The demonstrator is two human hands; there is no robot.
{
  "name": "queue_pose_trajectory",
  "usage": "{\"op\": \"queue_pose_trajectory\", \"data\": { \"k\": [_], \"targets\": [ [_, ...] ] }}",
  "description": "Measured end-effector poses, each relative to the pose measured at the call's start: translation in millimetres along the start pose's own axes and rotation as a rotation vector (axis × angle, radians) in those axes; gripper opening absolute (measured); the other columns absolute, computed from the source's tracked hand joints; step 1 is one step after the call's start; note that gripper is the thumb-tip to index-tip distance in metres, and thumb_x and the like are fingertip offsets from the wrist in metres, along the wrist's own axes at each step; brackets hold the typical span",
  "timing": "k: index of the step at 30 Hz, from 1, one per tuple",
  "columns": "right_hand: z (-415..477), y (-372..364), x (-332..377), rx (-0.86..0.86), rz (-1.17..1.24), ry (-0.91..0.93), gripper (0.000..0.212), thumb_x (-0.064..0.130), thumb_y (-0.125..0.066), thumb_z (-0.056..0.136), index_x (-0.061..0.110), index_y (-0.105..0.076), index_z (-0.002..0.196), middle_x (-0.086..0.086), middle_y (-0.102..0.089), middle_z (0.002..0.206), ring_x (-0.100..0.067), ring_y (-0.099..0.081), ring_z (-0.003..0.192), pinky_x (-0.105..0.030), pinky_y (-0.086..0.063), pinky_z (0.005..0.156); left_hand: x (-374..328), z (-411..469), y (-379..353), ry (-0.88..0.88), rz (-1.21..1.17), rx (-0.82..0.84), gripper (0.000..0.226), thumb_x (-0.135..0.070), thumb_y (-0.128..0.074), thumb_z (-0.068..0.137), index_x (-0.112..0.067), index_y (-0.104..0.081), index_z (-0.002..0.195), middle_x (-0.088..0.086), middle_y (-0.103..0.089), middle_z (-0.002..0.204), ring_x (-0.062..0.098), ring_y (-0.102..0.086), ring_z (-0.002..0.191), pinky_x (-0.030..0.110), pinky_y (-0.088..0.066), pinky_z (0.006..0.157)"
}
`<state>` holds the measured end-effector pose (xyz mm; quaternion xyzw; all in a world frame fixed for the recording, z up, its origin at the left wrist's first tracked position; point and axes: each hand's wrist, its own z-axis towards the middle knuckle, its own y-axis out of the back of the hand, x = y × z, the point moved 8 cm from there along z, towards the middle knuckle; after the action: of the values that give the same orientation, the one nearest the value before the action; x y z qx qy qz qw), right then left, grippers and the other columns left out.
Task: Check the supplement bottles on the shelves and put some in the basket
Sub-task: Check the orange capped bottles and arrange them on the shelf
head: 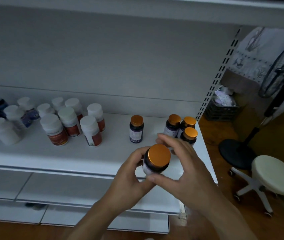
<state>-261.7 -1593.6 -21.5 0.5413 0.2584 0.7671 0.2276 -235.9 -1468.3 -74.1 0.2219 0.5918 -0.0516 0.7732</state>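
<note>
A dark supplement bottle with an orange cap [156, 159] is held in both hands above the front edge of the white shelf [79, 153]. My left hand [130, 175] grips it from the left and my right hand [181, 167] curls round it from the right, thumb under it. One matching orange-capped bottle [136, 129] stands alone on the shelf, and three more [183, 128] cluster at the right end. White-capped bottles with red labels [72, 123] stand further left, and white-capped bottles with blue labels [16, 115] at the far left. No basket is in view.
Lower white shelves [68, 189] jut out below. To the right stand a slotted shelf upright [219, 75], a black floor fan [276, 80], a dark crate [221, 110] and a round cream stool [274, 175] on a wooden floor.
</note>
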Motion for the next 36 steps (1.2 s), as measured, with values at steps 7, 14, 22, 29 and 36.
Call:
{"op": "queue_pose_trajectory", "data": {
  "k": [7, 14, 22, 29, 36],
  "targets": [
    [-5, 23, 27, -0.185, -0.044, 0.165, 0.059, 0.052, -0.069, 0.077, 0.035, -0.050, 0.130, 0.031, -0.047, 0.128, 0.006, -0.047, 0.121, -0.009, -0.035, 0.099, -27, 4, 1, -0.072, -0.021, -0.003, 0.050, -0.040, -0.071, 0.080, -0.046, -0.050, 0.124, -0.019, -0.061, 0.121, 0.015, -0.058, 0.117, 0.040, -0.050, 0.097],
    [-5, 27, 30, -0.195, -0.059, 0.163, 0.059, 0.051, -0.069, 0.075, 0.034, -0.051, 0.129, 0.029, -0.048, 0.128, 0.006, -0.047, 0.120, -0.008, -0.035, 0.098, -28, 6, -3, -0.064, -0.028, 0.002, 0.051, -0.038, -0.072, 0.079, -0.049, -0.049, 0.124, -0.018, -0.061, 0.122, 0.015, -0.058, 0.118, 0.041, -0.050, 0.098],
    [-7, 19, -13, -0.171, 0.432, -0.165, 0.065, 0.028, -0.074, 0.073, 0.045, -0.044, 0.129, 0.022, -0.058, 0.119, -0.003, -0.057, 0.115, -0.018, -0.050, 0.088, -15, 2, 9, 0.004, -0.076, -0.065, 0.060, -0.033, -0.081, 0.072, -0.043, -0.054, 0.124, -0.014, -0.063, 0.119, 0.015, -0.060, 0.113, 0.026, -0.052, 0.090],
    [-16, -27, -40, -0.065, 1.138, -0.575, 0.035, 0.036, -0.057, 0.086, 0.017, -0.068, 0.113, -0.012, -0.069, 0.115, -0.023, -0.068, 0.104, -0.037, -0.057, 0.081, -38, 3, 17, -0.088, -0.126, -0.124, 0.065, -0.034, -0.080, 0.070, -0.039, -0.051, 0.127, -0.015, -0.061, 0.124, 0.014, -0.055, 0.124, 0.032, -0.047, 0.102],
    [-16, -45, -32, -0.038, 1.548, -0.624, 0.026, 0.034, -0.065, 0.084, 0.013, -0.079, 0.093, -0.009, -0.072, 0.095, -0.016, -0.071, 0.082, -0.024, -0.057, 0.068, -70, 5, 3, -0.232, -0.067, -0.038, 0.063, -0.036, -0.081, 0.071, -0.041, -0.052, 0.127, -0.016, -0.058, 0.127, 0.016, -0.051, 0.128, 0.027, -0.042, 0.105]
  ]
}}
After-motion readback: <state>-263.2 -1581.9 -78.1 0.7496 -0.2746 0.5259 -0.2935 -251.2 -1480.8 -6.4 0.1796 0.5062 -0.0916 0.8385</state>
